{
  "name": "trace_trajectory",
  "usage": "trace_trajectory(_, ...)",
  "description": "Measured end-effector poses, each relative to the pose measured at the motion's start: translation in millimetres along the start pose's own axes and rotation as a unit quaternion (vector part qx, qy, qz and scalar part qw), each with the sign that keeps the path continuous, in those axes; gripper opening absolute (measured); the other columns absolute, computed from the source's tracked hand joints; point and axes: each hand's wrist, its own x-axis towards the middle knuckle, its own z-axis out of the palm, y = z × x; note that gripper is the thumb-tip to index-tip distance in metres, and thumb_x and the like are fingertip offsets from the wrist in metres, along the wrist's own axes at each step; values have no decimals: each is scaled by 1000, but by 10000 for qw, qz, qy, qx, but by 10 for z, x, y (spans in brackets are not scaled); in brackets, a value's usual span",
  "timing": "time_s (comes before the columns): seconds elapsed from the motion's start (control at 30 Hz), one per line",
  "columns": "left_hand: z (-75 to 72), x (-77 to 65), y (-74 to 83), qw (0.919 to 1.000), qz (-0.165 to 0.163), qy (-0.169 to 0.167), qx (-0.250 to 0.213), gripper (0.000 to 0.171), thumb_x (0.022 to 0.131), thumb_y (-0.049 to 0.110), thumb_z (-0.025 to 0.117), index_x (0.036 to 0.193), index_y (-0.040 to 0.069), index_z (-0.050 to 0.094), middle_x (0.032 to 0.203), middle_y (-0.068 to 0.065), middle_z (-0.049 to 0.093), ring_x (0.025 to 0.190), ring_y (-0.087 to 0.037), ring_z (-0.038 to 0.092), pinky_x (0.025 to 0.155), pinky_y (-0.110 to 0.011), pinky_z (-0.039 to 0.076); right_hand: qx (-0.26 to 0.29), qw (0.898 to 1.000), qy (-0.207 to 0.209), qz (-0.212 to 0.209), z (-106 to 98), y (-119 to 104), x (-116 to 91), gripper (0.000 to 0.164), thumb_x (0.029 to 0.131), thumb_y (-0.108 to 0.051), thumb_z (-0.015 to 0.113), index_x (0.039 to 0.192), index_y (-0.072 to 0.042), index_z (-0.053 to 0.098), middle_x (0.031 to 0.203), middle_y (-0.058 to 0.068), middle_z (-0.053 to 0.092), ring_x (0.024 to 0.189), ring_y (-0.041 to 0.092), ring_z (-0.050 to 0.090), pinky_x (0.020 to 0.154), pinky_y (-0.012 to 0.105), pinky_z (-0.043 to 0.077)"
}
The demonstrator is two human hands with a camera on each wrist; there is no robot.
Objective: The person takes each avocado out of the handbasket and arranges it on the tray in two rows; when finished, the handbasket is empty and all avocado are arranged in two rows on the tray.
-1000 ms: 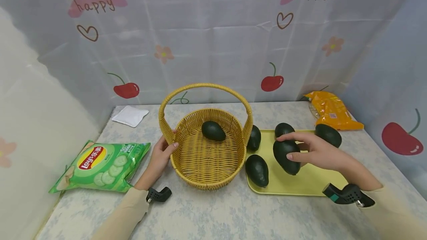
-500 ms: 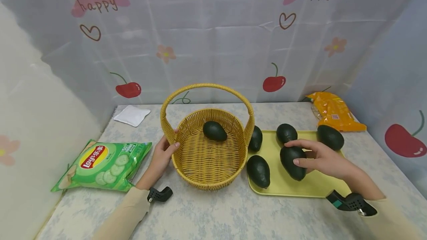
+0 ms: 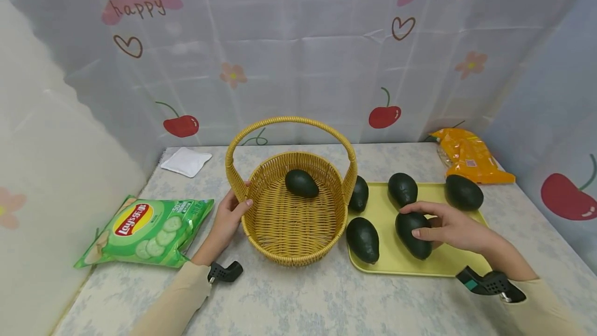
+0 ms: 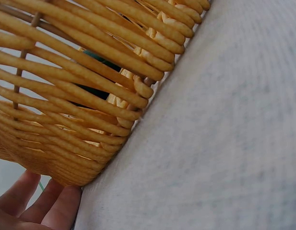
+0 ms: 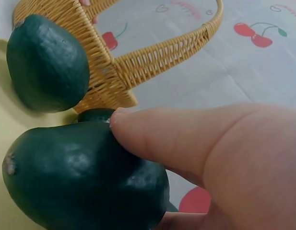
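Note:
A yellow wicker basket with a tall arched handle stands mid-table, one dark green avocado inside it. My left hand holds the basket's left side, thumb over the rim; the left wrist view has its fingers against the weave. Over the yellow tray, my right hand grips an avocado between thumb and fingers. In the right wrist view that avocado lies under the thumb. Whether it touches the tray I cannot tell. Several other avocados, such as this one, lie on the tray.
Left of the basket lies a green chip bag, with a white packet behind it. An orange snack bag sits at the back right, behind the tray. A printed curtain hangs along the table's back edge.
My right hand has moved slightly right and nearer to me with the avocado, baring more of the avocado behind it. The left hand stays on the basket. The head view has shifted a little.

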Motion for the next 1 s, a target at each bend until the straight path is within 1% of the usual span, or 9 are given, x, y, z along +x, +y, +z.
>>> trace_trajectory(0.2, 5, -7, -3, 10000, 4, 13, -13, 52, 103, 8, 56, 153, 6, 43, 150, -25, 50, 119, -3, 57, 90, -15, 50, -38, 9999, -94, 30, 5, 29, 1, 49, 99, -13, 66, 140, 6, 49, 146, 42, 36, 86, 10, 68, 64, 38, 61)
trace_trajectory(0.37, 7, -9, 5, 10000, -25, 12, 9, 51, 103, 9, 55, 153, 7, 43, 150, -24, 49, 120, -4, 56, 91, -15, 50, -93, 9998, -156, 32, 13, 39, 10, 50, 98, -14, 67, 139, 6, 50, 142, 40, 42, 70, 12, 63, 62, 37, 60)
trace_trajectory(0.47, 8, -7, 13, 10000, -23, 14, 42, 51, 103, 10, 55, 153, 6, 43, 151, -24, 49, 119, -3, 56, 91, -15, 49, -162, 9997, -150, 85, 25, 53, 16, 51, 97, -14, 69, 139, 6, 50, 141, 38, 45, 62, 14, 58, 61, 36, 59)
trace_trajectory(0.63, 8, -1, 14, 9999, -89, 43, 56, 52, 103, 10, 55, 153, 7, 43, 151, -22, 49, 119, -1, 55, 91, -14, 49, -333, 9991, -82, 250, 39, 74, 22, 53, 96, -16, 71, 139, 5, 50, 139, 37, 47, 65, 13, 56, 60, 35, 59)
trace_trajectory(0.73, 8, 2, 12, 9999, -98, 41, 40, 52, 103, 10, 56, 153, 7, 43, 151, -23, 50, 119, -2, 55, 91, -15, 49, -374, 9988, -78, 319, 35, 75, 19, 53, 96, -16, 70, 140, 4, 50, 140, 38, 46, 70, 13, 58, 61, 34, 59)
trace_trajectory(0.87, 5, 2, 8, 10000, -70, 18, 35, 52, 103, 10, 56, 153, 7, 43, 151, -23, 50, 119, -3, 56, 90, -15, 50, -350, 9989, -129, 288, 27, 71, 13, 53, 96, -15, 69, 141, 6, 49, 141, 41, 43, 73, 14, 60, 62, 35, 60)
trace_trajectory(1.0, 3, -1, 5, 10000, -26, 20, 51, 52, 103, 10, 56, 153, 6, 43, 150, -24, 50, 119, -6, 56, 89, -16, 51, -355, 9988, -116, 316, 10, 65, 9, 54, 96, -16, 69, 141, 6, 49, 142, 42, 42, 74, 14, 62, 63, 35, 60)
